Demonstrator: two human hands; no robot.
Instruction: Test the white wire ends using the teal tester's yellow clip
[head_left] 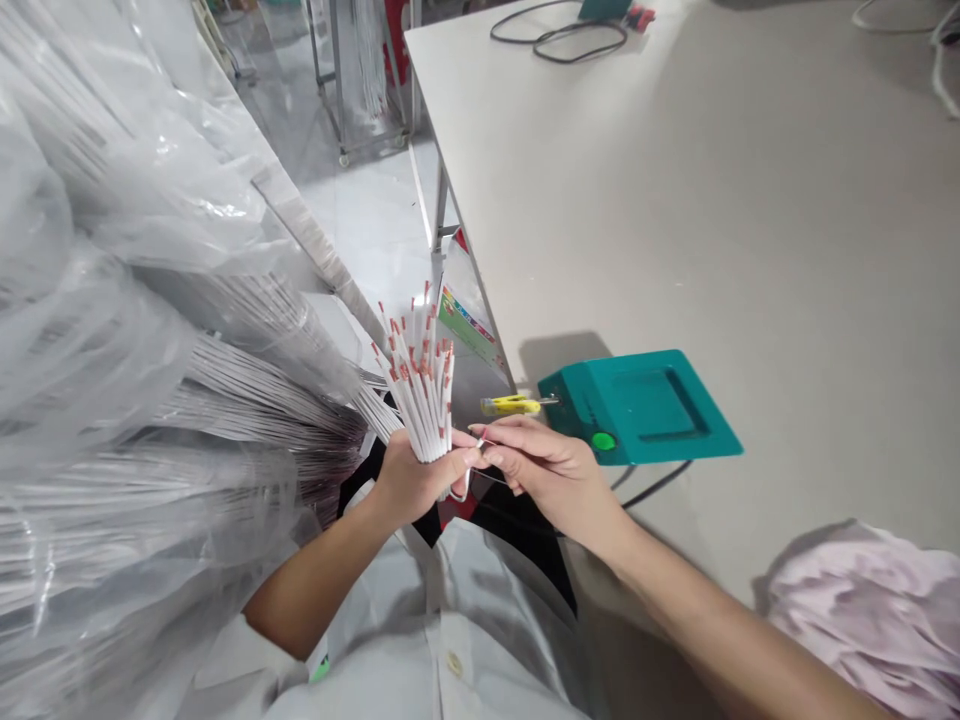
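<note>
My left hand [415, 475] is closed around an upright bundle of white wires [425, 410], whose upper ends show bare copper at uneven heights. Against the left thumb, my right hand [551, 465] pinches the end of a small white wire [480, 443] between thumb and fingers. A thin line runs below this pinch; its kind is too fine to make out. Just beyond the right hand, a teal box [660, 405] with a round green button [603, 441] lies at the table edge. From its left side sticks out a yellow clip-like piece [511, 404].
A pale table [675, 230] spreads to the right, bearing a crumpled pink cloth [862, 610] and a coiled black cable [559, 40]. Plastic-wrapped wire bundles [240, 380] crowd the left side. A wheeled metal rack [367, 140] stands on the floor behind.
</note>
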